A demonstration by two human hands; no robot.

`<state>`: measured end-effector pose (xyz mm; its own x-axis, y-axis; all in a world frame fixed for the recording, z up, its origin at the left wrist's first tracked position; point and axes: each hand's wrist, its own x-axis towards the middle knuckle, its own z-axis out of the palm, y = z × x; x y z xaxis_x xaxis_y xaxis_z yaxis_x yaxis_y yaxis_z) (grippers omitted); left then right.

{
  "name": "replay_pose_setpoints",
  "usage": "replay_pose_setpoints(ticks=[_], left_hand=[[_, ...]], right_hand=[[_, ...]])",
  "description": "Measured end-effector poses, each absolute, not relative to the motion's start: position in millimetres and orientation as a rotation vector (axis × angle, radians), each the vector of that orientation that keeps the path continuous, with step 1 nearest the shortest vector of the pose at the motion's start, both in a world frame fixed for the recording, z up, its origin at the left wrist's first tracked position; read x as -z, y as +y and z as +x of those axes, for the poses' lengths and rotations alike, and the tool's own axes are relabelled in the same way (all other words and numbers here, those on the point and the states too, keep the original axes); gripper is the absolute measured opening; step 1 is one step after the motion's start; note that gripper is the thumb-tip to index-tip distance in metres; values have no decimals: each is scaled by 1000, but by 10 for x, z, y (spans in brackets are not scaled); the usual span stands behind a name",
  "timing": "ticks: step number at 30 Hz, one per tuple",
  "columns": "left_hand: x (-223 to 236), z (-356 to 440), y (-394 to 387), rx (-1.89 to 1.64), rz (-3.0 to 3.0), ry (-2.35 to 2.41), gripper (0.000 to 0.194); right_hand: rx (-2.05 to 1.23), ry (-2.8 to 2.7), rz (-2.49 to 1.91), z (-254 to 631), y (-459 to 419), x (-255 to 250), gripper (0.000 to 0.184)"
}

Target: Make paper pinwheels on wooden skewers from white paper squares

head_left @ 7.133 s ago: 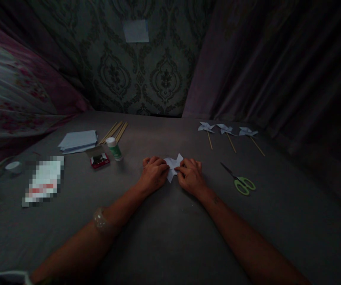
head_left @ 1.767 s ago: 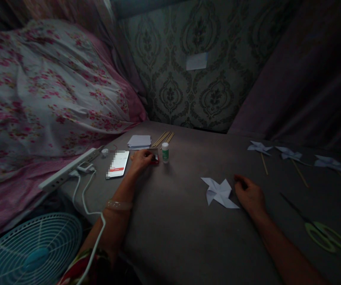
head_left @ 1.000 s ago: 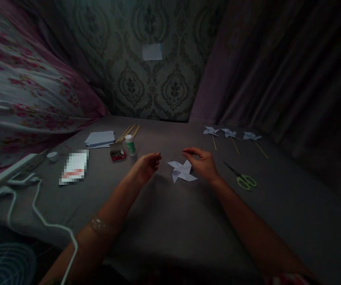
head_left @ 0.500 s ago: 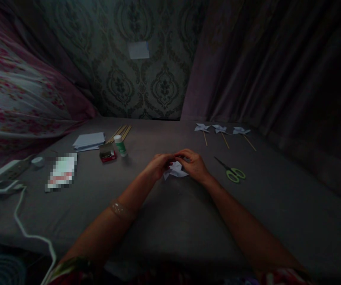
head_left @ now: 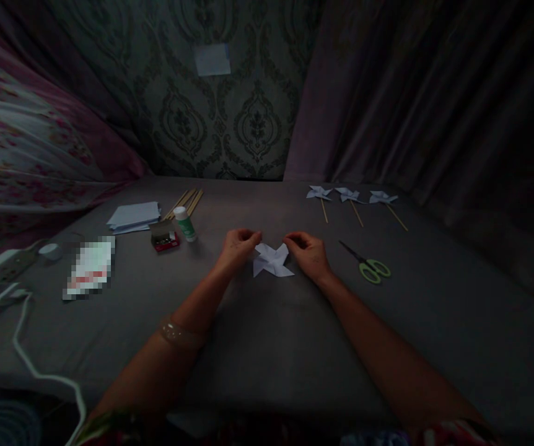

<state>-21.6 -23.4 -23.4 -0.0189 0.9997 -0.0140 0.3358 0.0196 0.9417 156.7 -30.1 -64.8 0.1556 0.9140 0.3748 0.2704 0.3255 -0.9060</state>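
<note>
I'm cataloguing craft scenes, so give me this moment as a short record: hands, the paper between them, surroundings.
Left hand: fingertips by the far left point of the white paper pinwheel; contact unclear
Right hand: fingertips by its far right point; contact unclear
Between hands: that pinwheel, no stick visible
Far right: three pinwheels on sticks, in a row
Right of right hand: green-handled scissors
Left of left hand: white-capped tube, open red box, paper stack
Behind tube: loose wooden sticks

We have our left hand (head_left: 240, 249) and right hand (head_left: 311, 257) beside the white pinwheel (head_left: 272, 261), green-handled scissors (head_left: 364, 261) lying further right.
</note>
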Motion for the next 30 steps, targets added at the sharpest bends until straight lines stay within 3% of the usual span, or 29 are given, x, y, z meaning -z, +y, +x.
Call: replay_pose_setpoints(ticks=[9,16,23,30], left_hand=[[485,-267,-203,-751,1749,1710,28],[423,-139,-282,-621,1751,1799,14],[475,-137,-297,-895,1445,1592,8],[344,-217,-298,-1231,893,1427,25]], right_hand=[[-733,-1198,-1205,1644,-192,785,27],[-698,-1254,-1216,1654,-185,818,27],[-703,-1186,-1205,1648,-184,781,27],[-696,-1149,-1182,1660,-224,580,29]])
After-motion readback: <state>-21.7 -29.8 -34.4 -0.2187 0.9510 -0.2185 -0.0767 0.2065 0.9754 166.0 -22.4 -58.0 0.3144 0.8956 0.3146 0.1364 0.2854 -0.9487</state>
